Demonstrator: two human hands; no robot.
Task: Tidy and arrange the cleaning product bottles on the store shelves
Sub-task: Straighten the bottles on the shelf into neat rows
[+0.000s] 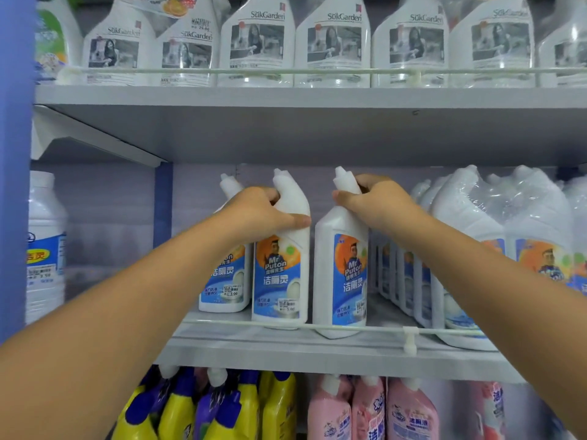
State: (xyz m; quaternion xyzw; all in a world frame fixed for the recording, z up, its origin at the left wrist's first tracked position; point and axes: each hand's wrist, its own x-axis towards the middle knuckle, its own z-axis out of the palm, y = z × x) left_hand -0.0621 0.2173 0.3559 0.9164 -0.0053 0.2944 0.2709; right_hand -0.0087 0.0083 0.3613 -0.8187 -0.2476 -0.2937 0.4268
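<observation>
hands grip bottle necks: left hand (260, 211) left bottle (281, 268), right hand (374, 201) right bottle (344, 274).

A blue upright post (16, 185) stands far left of the left hand (260, 211). A white slanted bracket (95, 138) sits above and left of that hand, with a dark blue strip (163, 204) just left of it against the grey back panel (108, 217). Below the right hand (378, 201), a thin white rail (222, 323) carries a white plastic clip (409, 339)
</observation>
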